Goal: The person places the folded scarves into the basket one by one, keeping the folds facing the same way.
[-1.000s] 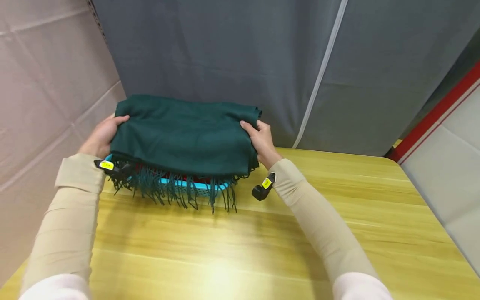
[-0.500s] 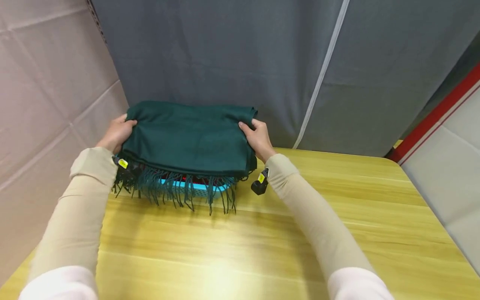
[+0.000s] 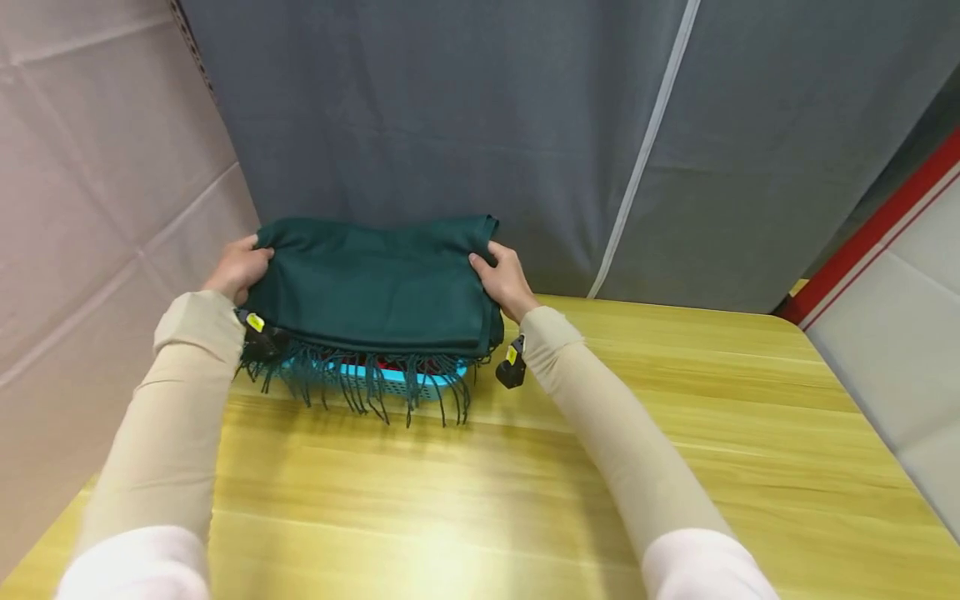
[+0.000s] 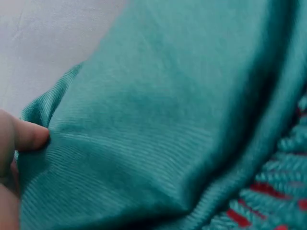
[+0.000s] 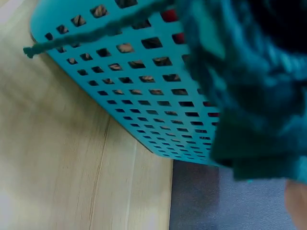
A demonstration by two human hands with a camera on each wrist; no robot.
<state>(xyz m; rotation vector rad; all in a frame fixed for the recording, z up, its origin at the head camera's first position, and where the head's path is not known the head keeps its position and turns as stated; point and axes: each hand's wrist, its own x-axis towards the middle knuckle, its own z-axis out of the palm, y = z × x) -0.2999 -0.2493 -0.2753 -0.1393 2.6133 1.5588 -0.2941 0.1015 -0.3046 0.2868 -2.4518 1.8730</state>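
Note:
A folded dark green scarf (image 3: 375, 283) with a fringe along its near edge is stretched between both hands, over a blue perforated basket (image 3: 397, 383). My left hand (image 3: 242, 265) grips the scarf's left end, thumb on top; the left wrist view shows the thumb (image 4: 31, 135) pressing into the cloth. At the right end, my right hand (image 3: 506, 277) pinches the scarf with the thumb above. Some red material (image 4: 261, 191) shows between the fringe strands. The scarf hides most of the basket's inside. In the right wrist view, the basket's side wall (image 5: 139, 91) stands on the table beneath the fringe.
The basket stands on a wood-grain table (image 3: 450, 492) near its back left. A grey curtain (image 3: 450, 108) hangs behind it, and a pale wall covering (image 3: 112, 192) rises on the left. A red-edged white panel (image 3: 900, 208) stands at the right.
Both hands have lowered the scarf a little toward the basket. The left hand has moved right and the right hand slightly left, drawing the two ends closer together.

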